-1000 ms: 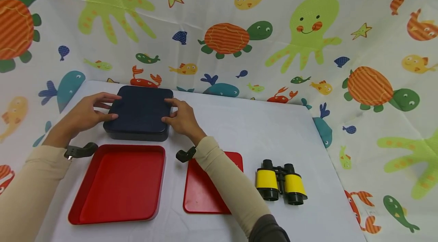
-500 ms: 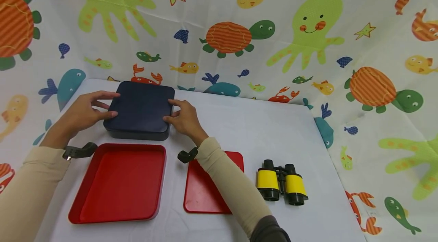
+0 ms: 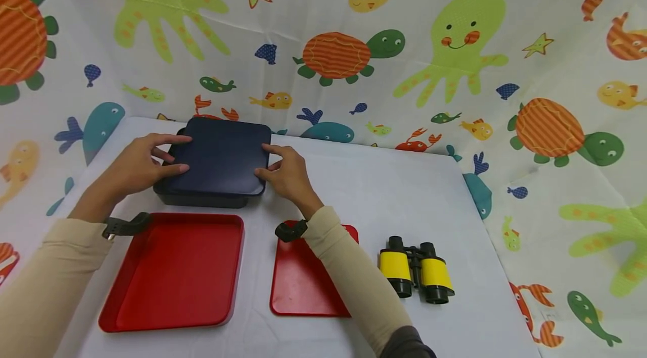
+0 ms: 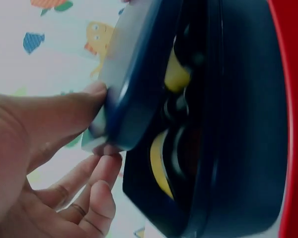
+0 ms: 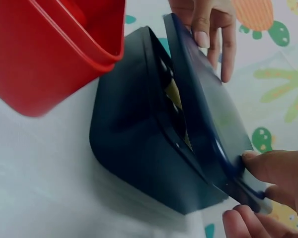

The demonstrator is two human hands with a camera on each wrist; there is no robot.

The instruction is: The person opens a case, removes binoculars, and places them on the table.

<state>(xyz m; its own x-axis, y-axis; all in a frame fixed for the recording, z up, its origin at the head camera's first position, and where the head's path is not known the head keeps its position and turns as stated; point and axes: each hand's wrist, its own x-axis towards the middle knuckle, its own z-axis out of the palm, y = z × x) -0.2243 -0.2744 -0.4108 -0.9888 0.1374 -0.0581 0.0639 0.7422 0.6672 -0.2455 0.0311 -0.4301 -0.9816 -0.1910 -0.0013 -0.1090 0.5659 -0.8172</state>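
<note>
Now, L hand [image 3: 135, 166]: pinches L edge of navy lid [image 3: 222, 157]
R hand [image 3: 290, 175]: pinches its R edge
Lid: tilted, partly off box [image 3: 202, 199]
Box: nr far L corner of table [image 3: 374, 184], yellow/blk item [image 4: 159, 163] inside

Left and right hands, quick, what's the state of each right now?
Left hand: holding the left edge of a glossy dark-blue rectangular lid.
Right hand: holding that lid's right edge.
</note>
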